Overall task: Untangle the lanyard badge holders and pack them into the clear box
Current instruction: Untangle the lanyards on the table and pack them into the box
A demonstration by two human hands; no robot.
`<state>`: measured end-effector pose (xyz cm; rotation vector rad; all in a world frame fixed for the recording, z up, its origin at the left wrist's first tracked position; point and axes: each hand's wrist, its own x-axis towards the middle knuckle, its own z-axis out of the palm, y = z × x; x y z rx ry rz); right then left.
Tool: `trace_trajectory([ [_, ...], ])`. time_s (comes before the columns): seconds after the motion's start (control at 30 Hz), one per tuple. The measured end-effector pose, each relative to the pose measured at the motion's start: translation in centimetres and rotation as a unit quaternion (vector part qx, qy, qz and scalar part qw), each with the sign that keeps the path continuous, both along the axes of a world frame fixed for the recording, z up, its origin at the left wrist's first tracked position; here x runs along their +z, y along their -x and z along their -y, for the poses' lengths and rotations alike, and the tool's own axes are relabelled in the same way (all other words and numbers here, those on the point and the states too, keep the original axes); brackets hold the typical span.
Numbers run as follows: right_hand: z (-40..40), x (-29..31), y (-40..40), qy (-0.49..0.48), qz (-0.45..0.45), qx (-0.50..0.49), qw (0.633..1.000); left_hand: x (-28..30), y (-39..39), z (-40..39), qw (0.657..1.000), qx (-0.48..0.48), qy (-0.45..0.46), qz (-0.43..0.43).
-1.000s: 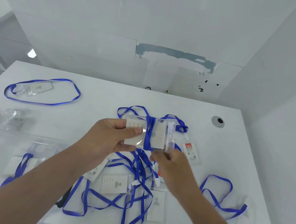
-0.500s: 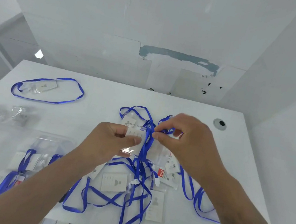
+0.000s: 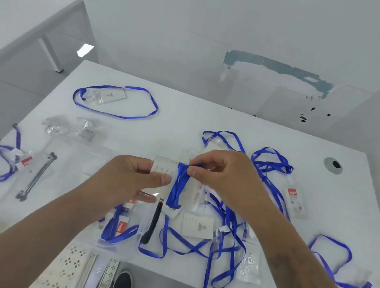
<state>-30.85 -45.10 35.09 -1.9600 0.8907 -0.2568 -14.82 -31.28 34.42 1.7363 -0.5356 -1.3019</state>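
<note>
Above the white table (image 3: 212,120), left hand (image 3: 128,179) gripping badge holder (image 3: 165,168), right hand (image 3: 226,174) pinching its wound blue lanyard (image 3: 178,187)

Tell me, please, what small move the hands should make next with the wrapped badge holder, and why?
Probably tuck the strap end under the wrap. The left hand holds the badge holder, the blue lanyard is already wound around its middle, and the right hand pinches the strap at the top edge.

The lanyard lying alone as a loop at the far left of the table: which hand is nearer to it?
Left. The left hand holds a badge holder nearer the person, right of the looped lanyard. The right hand, pinching the blue strap, is farther right.
</note>
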Motion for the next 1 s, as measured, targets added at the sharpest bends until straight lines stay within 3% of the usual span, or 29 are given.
trace_trajectory([
  [0.4,-6.5,-2.4,-9.8,0.04,-0.121,0.037,0.991,-2.8,-10.2,-5.8,0.993,0.081,-0.089,0.001],
  [0.8,-9.9,-7.9,-14.4,0.225,-0.329,0.14,0.907,-9.6,-12.2,-6.1,0.982,0.003,-0.161,0.098],
  [1.0,-10.3,-9.1,-15.2,0.238,-0.375,0.148,0.884,-12.6,-12.0,-4.9,0.979,0.003,-0.175,0.108],
])
